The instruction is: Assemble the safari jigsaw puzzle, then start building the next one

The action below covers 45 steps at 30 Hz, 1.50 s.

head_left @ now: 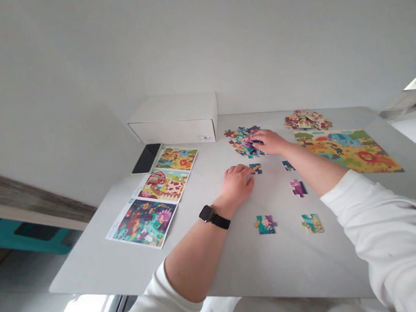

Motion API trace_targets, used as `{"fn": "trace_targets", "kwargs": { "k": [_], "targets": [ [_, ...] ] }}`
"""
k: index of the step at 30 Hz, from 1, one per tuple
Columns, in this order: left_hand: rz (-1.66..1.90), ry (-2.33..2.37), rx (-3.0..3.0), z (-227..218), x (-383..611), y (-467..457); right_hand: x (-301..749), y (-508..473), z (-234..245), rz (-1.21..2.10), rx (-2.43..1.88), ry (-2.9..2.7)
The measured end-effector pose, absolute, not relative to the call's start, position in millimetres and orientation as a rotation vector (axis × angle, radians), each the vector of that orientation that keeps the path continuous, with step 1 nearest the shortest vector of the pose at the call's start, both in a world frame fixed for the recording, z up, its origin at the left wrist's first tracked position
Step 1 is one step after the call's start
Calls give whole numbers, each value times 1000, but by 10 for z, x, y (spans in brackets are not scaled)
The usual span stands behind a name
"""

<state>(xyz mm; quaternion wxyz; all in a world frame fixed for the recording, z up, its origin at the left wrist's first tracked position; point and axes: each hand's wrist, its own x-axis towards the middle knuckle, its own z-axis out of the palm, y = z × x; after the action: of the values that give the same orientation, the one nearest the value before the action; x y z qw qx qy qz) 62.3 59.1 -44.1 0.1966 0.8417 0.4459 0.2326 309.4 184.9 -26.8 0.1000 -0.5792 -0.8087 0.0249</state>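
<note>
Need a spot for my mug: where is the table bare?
Bare: between the picture cards and the left hand, and along the near edge of the table. Crowded: the far side, piece pile under the right hand, finished puzzle beside it.

Nothing legible: the white box (176, 116) has a small printed label (204, 137) at its front lower right corner, print too tiny to read; on the three picture cards (163, 184) just in front of the box, no letters can be made out.
</note>
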Motion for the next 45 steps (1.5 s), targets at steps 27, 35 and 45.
{"fn": "trace_targets", "kwargs": {
  "k": [27, 35, 45],
  "targets": [
    [638, 1244, 2350, -431, 626, 584, 2819, 1801, -172, -110, -1810, -2327],
    [644, 1240, 2355, -450, 630, 585, 2474, 1882, -226, 15, -1780, -2406],
    [624, 1258, 2360, -432, 633, 573, 2531, 1938, -266, 0, -1764, -2308]
  ]
}}
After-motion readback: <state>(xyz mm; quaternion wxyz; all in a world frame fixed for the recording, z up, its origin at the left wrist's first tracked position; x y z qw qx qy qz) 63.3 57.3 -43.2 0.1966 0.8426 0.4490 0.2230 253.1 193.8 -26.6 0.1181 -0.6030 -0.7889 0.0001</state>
